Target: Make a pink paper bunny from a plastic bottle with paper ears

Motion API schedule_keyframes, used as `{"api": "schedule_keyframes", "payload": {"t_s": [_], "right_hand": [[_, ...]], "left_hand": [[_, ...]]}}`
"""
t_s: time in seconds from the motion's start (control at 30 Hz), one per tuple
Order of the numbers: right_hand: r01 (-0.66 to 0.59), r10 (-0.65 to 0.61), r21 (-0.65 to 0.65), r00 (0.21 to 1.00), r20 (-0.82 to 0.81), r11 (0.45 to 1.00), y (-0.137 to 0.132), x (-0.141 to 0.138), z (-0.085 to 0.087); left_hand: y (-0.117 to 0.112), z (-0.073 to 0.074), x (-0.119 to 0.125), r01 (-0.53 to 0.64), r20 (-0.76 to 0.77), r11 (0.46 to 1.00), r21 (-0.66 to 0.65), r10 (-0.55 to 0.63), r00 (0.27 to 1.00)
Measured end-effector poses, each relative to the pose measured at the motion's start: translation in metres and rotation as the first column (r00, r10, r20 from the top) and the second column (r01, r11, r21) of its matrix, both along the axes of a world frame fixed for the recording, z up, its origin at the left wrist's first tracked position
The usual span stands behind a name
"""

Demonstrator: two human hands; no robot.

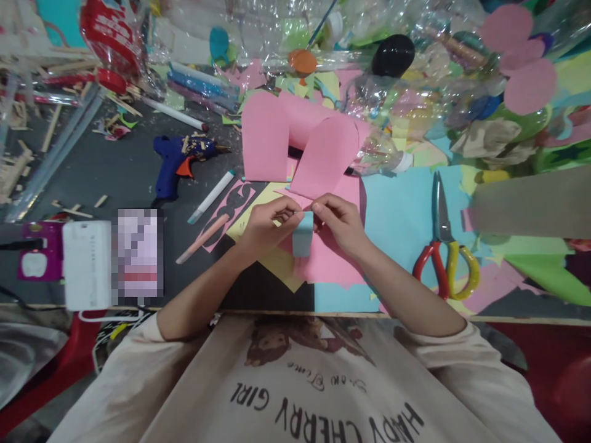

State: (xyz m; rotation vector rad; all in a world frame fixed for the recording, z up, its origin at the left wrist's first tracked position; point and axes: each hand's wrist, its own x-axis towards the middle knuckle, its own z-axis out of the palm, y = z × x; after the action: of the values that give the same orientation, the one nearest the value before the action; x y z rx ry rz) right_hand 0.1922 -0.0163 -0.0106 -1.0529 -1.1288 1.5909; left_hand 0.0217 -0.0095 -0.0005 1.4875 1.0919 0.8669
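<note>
Between my two hands is a small light-blue paper piece [302, 237], hanging over the pink paper. My left hand [272, 224] pinches its upper left corner between thumb and fingers. At the upper right corner, my right hand [337, 221] has its thumb and forefinger closed on the same piece. Just beyond my fingers stand pink paper shapes with rounded ends [325, 154], partly overlapping a rolled pink sheet. A pink sheet [337, 261] lies under my hands, with yellow paper [286, 267] showing to its left.
Red-and-yellow-handled scissors [446, 240] lie on light-blue paper at right. A blue glue gun [178, 163], a marker [211, 197] and a phone [138, 255] are at left. Clear plastic bottles [383, 104] and paper scraps crowd the back, with a red bottle [113, 46] at the far left.
</note>
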Motion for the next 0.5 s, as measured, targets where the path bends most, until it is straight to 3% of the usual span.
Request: {"api": "schedule_keyframes", "payload": {"t_s": [0.2, 0.5], "right_hand": [[0.002, -0.001, 0.015, 1.000, -0.026, 1.000, 0.0001, -0.0004, 0.0017], [-0.009, 0.011, -0.075, 1.000, 0.013, 0.997, 0.0015, 0.0003, 0.0007]], "left_hand": [[0.0005, -0.0011, -0.0020, 0.034, -0.021, 0.998, 0.048, -0.033, 0.999], [-0.0011, 0.0015, -0.0039, 0.072, -0.098, 0.994, 0.088, -0.064, 0.993]]}}
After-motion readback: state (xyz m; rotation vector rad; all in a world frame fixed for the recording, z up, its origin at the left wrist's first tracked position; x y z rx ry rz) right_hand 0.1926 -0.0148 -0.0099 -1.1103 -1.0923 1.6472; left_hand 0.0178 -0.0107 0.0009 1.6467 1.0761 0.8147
